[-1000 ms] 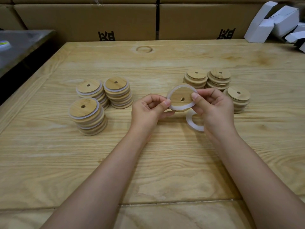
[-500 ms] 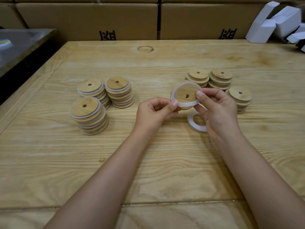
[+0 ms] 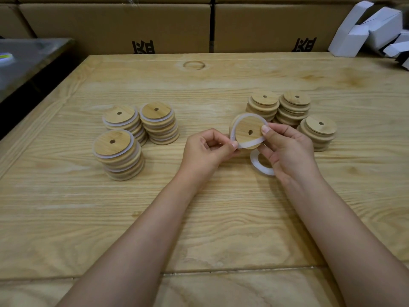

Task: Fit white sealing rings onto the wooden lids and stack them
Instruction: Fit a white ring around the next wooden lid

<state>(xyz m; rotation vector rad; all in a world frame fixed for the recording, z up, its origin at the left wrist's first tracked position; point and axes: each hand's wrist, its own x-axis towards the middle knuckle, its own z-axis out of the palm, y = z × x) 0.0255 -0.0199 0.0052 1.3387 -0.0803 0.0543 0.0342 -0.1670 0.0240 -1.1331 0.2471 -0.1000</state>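
Three stacks of round wooden lids fitted with white rings (image 3: 119, 151) stand toward the left edge of the pale wooden worktop (image 3: 199, 229). Near the middle, the left hand (image 3: 208, 148) pinches the lower part of a white, flat sealing ring (image 3: 249, 144) between thumb and fingertip, holding it stretched across a round wooden lid with a small centre hole (image 3: 247, 128), which is tilted above the worktop. The right hand (image 3: 285, 149) grips that lid's right rim, thumb pressing the ring there. A spare white ring (image 3: 257, 166) lies flat on the worktop, partly under the right hand. Three stacks of bare wooden lids (image 3: 290, 107) stand toward the right edge. The ring looks thin, soft and stretchy, likely to twist or slip off, so it is best taken at opposite edges. The lid seems light and stiff, and is safely held by its rim.
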